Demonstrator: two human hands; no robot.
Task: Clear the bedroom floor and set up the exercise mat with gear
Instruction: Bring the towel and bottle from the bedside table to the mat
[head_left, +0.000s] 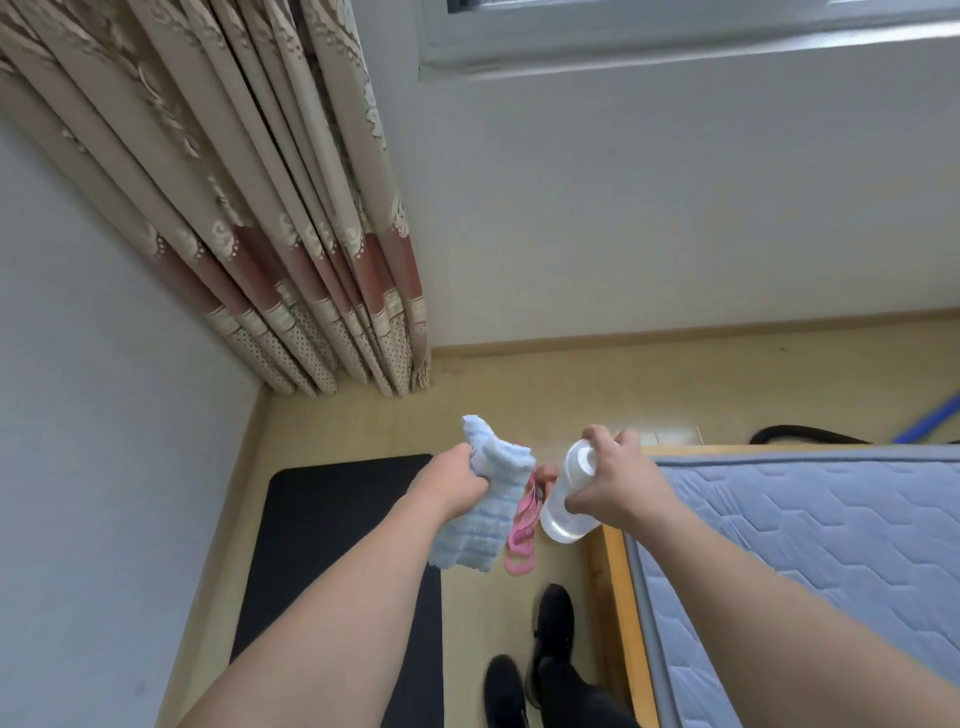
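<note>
My left hand (457, 480) grips a light blue towel (480, 514) that hangs down in front of me. A pink resistance band (522, 530) dangles just right of the towel, pinched by a finger that shows between the towel and the bottle. My right hand (618, 480) holds a clear plastic water bottle (563, 501) with a white cap, tilted, above the floor. A black exercise mat (332, 561) lies unrolled on the floor below my left arm, along the left wall.
A bed with a blue quilted mattress (810, 551) and wooden frame (613, 577) fills the right side. Patterned curtains (291, 249) hang in the far left corner. A black hose (800, 434) and blue pole lie beyond the bed. My black shoes (550, 629) stand on the yellow floor.
</note>
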